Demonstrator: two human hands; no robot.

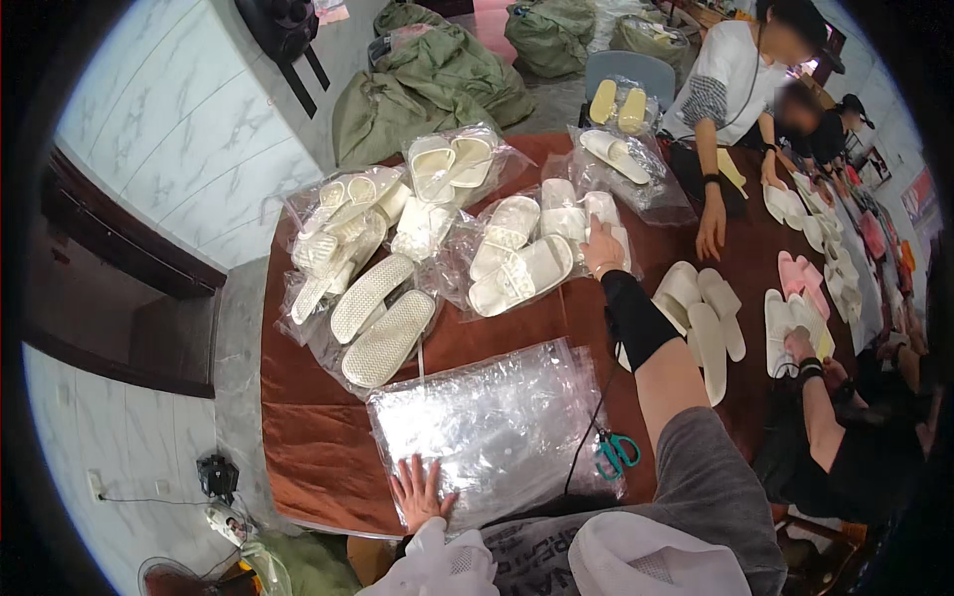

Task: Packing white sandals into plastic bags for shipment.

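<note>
My left hand lies flat with fingers spread on the near edge of a stack of clear plastic bags in front of me. My right hand, on an arm in a black sleeve, reaches across the brown table and rests on a bagged pair of white slippers. Whether its fingers grip the bag is unclear. More bagged white slippers lie just left of that hand.
A heap of bagged and loose white slippers fills the table's left. Teal scissors lie right of the bag stack. Loose slippers lie right. Other people work at the far right. Green sacks stand behind.
</note>
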